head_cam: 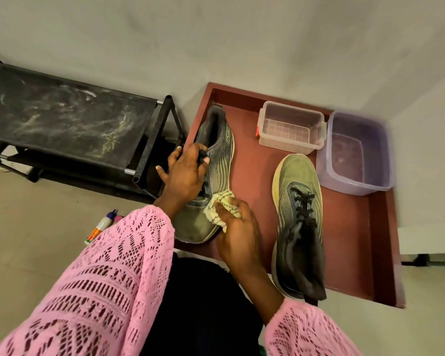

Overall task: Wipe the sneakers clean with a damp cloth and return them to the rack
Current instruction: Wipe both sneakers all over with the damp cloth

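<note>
Sneaker (pixel 217 160) lies on the red table (pixel 252 173) beside the rack (pixel 70 124), left hand (pixel 184 173) gripping its laces, right hand (pixel 238 222) pinching the cloth (pixel 222 205) against its side; hard rubbing could slide it off the near edge.
</note>
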